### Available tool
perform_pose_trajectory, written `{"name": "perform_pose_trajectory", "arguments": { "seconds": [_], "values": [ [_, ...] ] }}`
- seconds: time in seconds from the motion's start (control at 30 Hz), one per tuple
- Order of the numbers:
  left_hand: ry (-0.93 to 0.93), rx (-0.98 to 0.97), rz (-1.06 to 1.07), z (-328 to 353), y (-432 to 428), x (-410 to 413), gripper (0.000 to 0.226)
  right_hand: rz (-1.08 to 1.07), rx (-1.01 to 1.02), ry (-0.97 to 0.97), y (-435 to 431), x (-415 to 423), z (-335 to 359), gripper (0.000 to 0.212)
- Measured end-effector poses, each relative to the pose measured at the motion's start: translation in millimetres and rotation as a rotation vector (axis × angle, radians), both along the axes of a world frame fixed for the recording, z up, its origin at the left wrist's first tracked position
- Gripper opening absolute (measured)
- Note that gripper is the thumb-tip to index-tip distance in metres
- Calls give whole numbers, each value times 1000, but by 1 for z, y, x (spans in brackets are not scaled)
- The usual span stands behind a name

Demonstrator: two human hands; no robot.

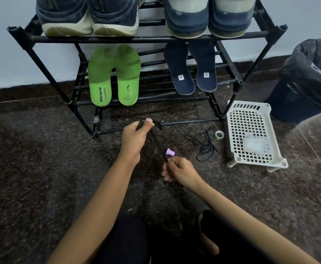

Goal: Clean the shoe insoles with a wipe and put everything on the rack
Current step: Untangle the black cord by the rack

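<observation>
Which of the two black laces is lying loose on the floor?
The tangled lace beside the white perforated tray; the other lace is stretched between the left hand and right hand.

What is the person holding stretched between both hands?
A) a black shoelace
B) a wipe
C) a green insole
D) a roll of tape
A: the left hand and right hand both grip a black shoelace; the green insoles sit on the rack.

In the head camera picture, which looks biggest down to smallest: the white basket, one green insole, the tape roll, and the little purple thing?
1. white basket
2. green insole
3. tape roll and little purple thing: they look about alike, too close to rank.
</observation>
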State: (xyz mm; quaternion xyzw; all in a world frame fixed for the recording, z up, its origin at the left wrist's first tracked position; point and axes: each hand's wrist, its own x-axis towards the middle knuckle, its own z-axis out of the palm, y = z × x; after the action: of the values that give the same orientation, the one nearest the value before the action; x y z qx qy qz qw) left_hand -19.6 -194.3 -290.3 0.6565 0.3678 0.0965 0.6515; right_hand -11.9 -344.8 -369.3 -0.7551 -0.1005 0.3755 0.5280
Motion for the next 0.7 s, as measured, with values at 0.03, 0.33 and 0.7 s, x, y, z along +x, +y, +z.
{"name": "perform_pose_trajectory", "arguments": {
  "seconds": [0.03,0.33,0.7],
  "values": [
    [-6,-3,31,2,4,0,10,25,-69,-30,-6,0,-8,31],
    [154,-29,-1,-10,14,-5,27,327,-589,-318,-35,10,-22,21],
    [141,-276,-49,-1,5,-4,28,-11,111,-478,4,36,46,40]
  ]
}}
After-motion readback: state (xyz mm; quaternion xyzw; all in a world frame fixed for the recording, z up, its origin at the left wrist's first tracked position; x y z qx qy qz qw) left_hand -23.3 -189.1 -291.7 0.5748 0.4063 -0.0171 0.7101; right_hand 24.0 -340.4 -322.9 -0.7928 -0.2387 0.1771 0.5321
